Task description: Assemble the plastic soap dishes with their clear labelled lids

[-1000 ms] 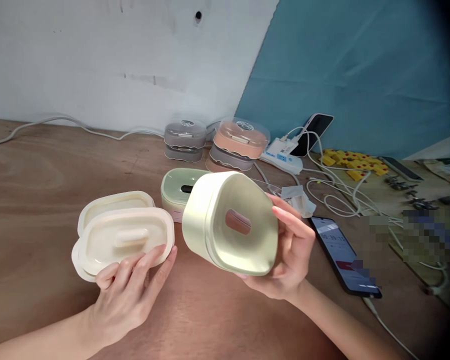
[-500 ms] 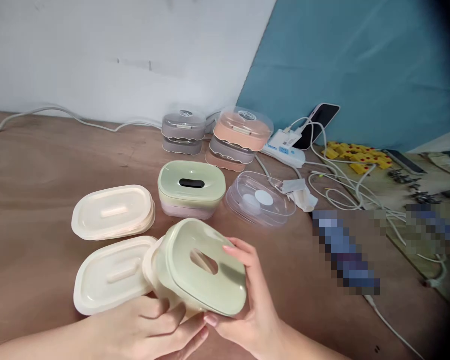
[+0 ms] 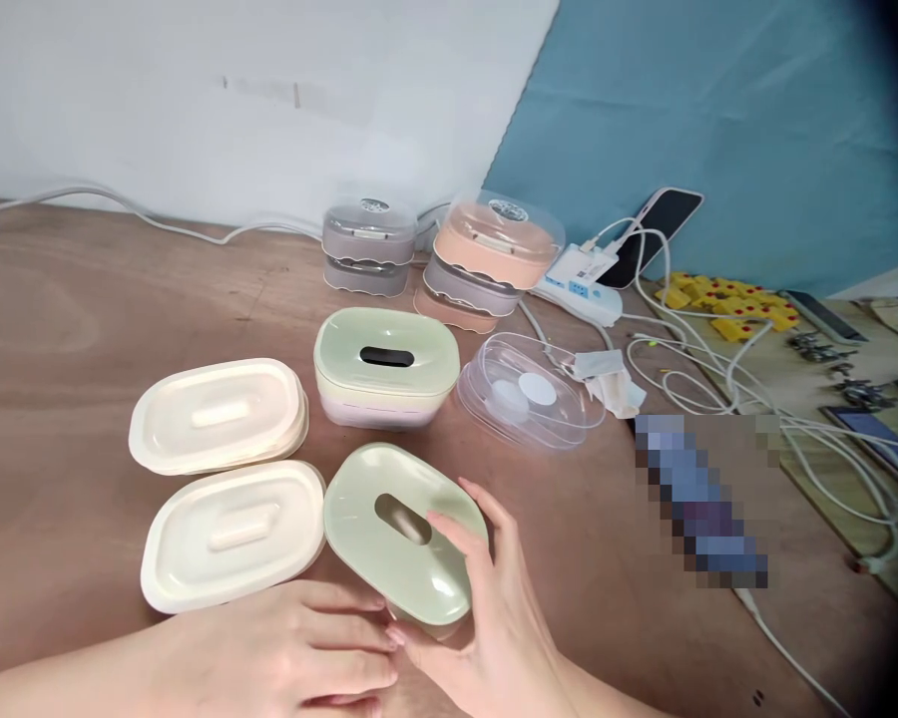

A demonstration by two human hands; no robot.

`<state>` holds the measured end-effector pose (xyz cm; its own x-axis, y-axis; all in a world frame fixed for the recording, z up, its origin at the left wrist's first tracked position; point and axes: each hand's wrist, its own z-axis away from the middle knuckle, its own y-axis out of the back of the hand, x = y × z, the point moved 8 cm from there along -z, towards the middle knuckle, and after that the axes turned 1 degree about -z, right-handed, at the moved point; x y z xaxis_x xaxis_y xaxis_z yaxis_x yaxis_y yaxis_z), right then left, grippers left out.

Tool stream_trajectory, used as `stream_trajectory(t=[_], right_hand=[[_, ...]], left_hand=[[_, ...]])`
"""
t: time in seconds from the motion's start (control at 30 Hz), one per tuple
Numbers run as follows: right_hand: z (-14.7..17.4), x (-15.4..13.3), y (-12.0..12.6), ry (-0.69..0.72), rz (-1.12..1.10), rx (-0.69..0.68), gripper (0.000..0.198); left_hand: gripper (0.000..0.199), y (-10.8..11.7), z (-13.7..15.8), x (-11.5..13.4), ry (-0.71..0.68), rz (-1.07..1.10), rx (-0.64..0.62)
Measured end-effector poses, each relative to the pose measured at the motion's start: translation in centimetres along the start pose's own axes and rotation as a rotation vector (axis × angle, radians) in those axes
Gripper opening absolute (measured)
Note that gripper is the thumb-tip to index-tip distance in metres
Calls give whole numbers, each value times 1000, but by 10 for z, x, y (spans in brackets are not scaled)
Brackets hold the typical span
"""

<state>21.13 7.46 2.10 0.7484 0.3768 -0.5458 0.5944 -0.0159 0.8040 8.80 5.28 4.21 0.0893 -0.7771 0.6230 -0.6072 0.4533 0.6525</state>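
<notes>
- Had the slotted green box down toward the front edge of the desk, around the middle, slot facing up and long side running skewed to the back edge.
- Kept the right hand half curled around the right end of that box: thumb low on the near side, one finger lying across the top beside the slot, others along the far side. Definitely gripping it.
- Had the left hand palm down, fingers fairly straight and close together, pointing in at the near side of the same box, just beside the right thumb. Couldn't tell about contact or anything gripped underneath, fingertips too tucked in.
- Parked the front cream tray just beside the box on the side of the desk's left edge, with a raised bar in the middle and partly behind the left hand.
- Put the rear cream tray stack right behind it, farther from the front edge.
- Spotted a second green box straight behind the gripped one, dark slot on top and pale pinkish lower part.
- Left clear lids beside that one, nearer the desk's right edge, overlapping.
- Lined up grey boxes and a peach box stack by the back edge.
- Also saw a power strip, a leaning phone and yellow pieces off toward the back right corner, plus a pixelated patch on the right.
</notes>
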Motion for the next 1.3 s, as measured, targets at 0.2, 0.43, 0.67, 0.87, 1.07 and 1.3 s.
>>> stream_trajectory(t=[0.2,0.43,0.67,0.87,1.07,1.3], right_hand=[[-3,-1,6,114,148,20,72],[-8,11,15,54,214,78,61],[-4,15,14,227,-43,-92,81],[-13,15,12,457,-156,-287,75],[-12,16,11,322,-219,-257,80],[-13,18,14,204,15,-85,88]], left_hand=[[16,-6,2,1,-36,-154,-92],[33,-4,6,-13,78,-345,-177],[32,22,22,-22,241,-349,192],[62,30,24,-25,320,-390,244],[68,25,21,-39,423,-315,130],[60,28,20,-40,429,-371,153]])
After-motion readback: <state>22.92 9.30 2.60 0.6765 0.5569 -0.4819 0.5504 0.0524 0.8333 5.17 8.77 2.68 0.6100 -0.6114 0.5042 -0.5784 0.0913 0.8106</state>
